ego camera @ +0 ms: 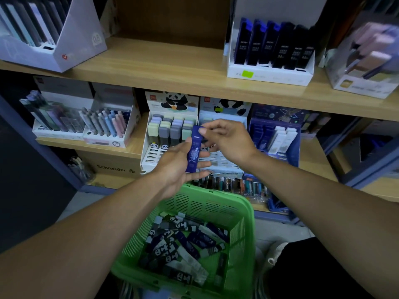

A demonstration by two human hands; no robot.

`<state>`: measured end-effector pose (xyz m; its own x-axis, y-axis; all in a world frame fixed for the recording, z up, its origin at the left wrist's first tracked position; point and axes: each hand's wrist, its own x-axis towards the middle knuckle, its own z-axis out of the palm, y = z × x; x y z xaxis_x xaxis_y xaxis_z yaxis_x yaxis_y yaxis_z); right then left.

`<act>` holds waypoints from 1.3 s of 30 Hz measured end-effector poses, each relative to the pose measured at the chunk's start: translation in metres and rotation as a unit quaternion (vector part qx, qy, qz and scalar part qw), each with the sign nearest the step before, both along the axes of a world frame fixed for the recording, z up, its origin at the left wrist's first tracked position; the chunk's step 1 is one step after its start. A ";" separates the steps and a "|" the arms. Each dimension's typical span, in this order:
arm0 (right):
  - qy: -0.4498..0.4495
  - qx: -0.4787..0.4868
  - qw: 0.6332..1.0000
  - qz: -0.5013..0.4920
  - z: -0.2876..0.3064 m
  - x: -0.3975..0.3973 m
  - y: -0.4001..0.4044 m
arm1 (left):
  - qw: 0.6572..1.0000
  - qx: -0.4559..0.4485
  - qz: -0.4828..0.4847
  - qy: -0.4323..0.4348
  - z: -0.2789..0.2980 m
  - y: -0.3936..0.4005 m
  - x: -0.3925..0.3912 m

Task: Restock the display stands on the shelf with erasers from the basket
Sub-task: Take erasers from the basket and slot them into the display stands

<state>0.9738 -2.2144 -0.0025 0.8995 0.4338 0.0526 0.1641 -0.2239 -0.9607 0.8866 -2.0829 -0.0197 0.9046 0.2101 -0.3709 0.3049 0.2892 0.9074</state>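
Your left hand [178, 167] cradles a long dark-blue eraser [194, 151] upright, the lower half lying across your palm with the fingers curled round its right edge. Your right hand [226, 140] meets it from above — thumb and forefinger pinch the eraser's top end, the other fingers loosely bent behind. Both hands hover above the far rim of the green basket [244, 244], in front of the middle shelf.

The basket stands low at centre; its slotted walls enclose a loose heap of erasers [183, 247], some dark blue, some in panda-print sleeves, some grey or white, lying crosswise over one another.

Directly behind your hands sit the display stands. The left panda stand [172, 102] holds rows of pastel erasers in its upper slots, while its lower slots show bare. The right panda stand [224, 107] is largely hidden by your right hand. Just beside it, to the right, a blue stand [295, 143] carries a few white erasers and dark-blue ones.

Further left on the same shelf two white boxes hold pastel pens [108, 121]. On the wooden shelf [162, 67] above, a white tray presents a row of dark refill cases [274, 44] — upright, side by side.
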 end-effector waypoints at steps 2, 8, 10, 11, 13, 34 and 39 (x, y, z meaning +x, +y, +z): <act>0.002 0.005 1.000 -0.014 0.000 -0.002 -0.010 | 1.000 0.014 -0.026 -0.002 0.001 -0.009 0.003; -0.074 -0.065 0.995 -0.029 -0.001 0.008 -0.066 | 0.979 0.182 -0.060 -0.063 -0.005 -0.049 0.015; -0.102 -0.081 0.991 -0.044 -0.002 0.011 -0.085 | 0.965 0.222 -0.081 -0.115 -0.004 -0.062 0.018; -0.112 -0.081 0.989 -0.050 -0.003 0.012 -0.092 | 0.957 0.235 -0.097 -0.138 -0.003 -0.068 0.020; -0.138 -0.088 0.985 -0.061 -0.006 0.014 -0.106 | 0.945 0.254 -0.129 -0.162 -0.001 -0.077 0.027; -0.188 -0.168 0.963 -0.094 -0.028 0.051 -0.156 | 0.808 0.525 -0.228 -0.143 -0.019 -0.130 0.071; -0.198 -0.177 0.960 -0.093 -0.030 0.056 -0.160 | 0.781 0.557 -0.241 -0.146 -0.019 -0.130 0.076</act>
<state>1.0295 -2.3742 -0.0320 0.9029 0.3221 0.2846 0.4262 -0.5847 -0.6902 0.9623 -2.2125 -0.0392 0.9901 -0.1357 0.0368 -0.1326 -0.8143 0.5651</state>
